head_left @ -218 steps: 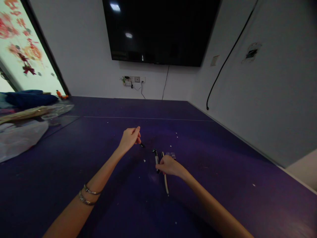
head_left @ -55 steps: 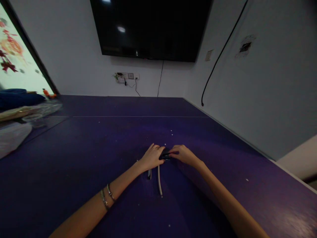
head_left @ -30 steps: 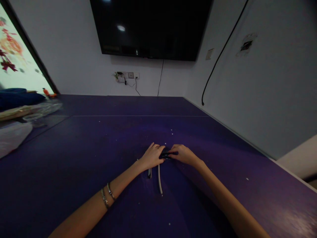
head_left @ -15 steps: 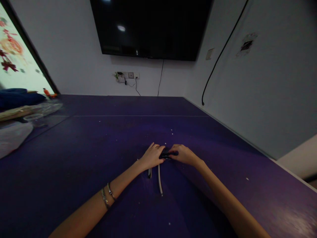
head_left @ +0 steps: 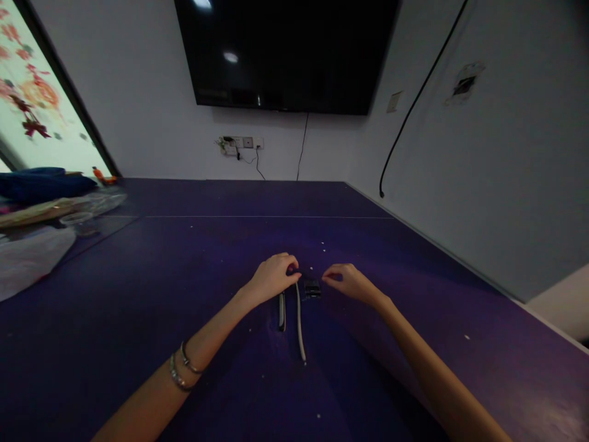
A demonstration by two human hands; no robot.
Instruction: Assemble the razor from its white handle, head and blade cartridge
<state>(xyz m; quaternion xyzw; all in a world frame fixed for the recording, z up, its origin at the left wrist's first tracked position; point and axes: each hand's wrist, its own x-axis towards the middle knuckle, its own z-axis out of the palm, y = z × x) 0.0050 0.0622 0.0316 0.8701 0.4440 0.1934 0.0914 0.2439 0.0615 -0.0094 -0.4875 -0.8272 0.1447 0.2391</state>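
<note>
Just above a purple worktop (head_left: 221,380), the left grip (head_left: 272,275) is curled, with thumb and forefinger brought close together; whether anything is pinched there cannot be told. The right grip (head_left: 352,283) is set a little apart from it, its fingertips drawn nearly together, and whether something small is grasped cannot be made out either. Between the two grips a small dark piece (head_left: 312,289) is laid flat, nearer the right fingertips. The upper end of a slim pale cord (head_left: 300,323) is found right by the left fingertips, and its length is stretched out below them. Beneath the left grip, a short black-and-pale tool (head_left: 282,313) is partly covered by the hand. Far to the left of both grips, a whitish plastic bag (head_left: 34,261) is seen.
</note>
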